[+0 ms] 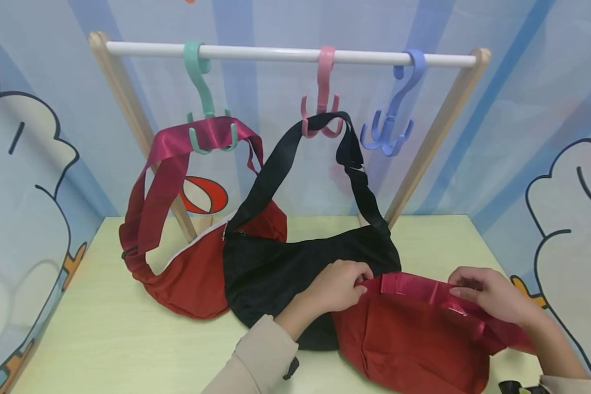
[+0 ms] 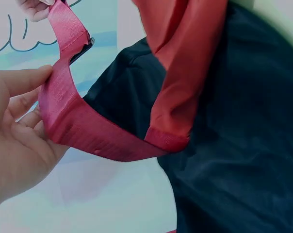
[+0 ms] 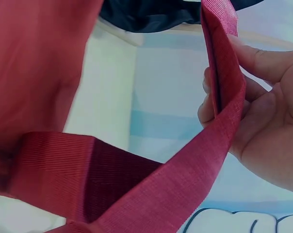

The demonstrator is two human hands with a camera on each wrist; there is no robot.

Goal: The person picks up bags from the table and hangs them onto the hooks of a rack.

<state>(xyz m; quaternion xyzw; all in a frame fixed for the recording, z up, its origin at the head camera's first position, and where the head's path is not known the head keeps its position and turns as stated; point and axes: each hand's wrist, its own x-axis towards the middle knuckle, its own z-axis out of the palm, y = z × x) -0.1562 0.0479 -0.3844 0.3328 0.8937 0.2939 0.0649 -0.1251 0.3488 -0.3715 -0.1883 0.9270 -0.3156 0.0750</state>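
Note:
In the head view a red shoulder bag (image 1: pixel 413 345) is at the front right, overlapping a black bag (image 1: pixel 276 273). My left hand (image 1: pixel 342 282) pinches the left end of its crimson strap (image 1: pixel 413 287); in the left wrist view the thumb and fingers hold the strap (image 2: pixel 88 126) near a dark buckle. My right hand (image 1: pixel 494 293) pinches the same strap farther right, and in the right wrist view it grips the folded strap (image 3: pixel 224 68) between thumb and fingers. The black bag's strap hangs over a pink hook (image 1: pixel 323 93).
A white rail (image 1: pixel 276 53) on wooden posts spans the back. On its green hook (image 1: pixel 202 87) hangs another red bag (image 1: pixel 192 284) by its strap. A blue hook (image 1: pixel 391 120) hangs at right with no bag on it. Dark objects (image 1: pixel 517 387) lie at the lower right edge.

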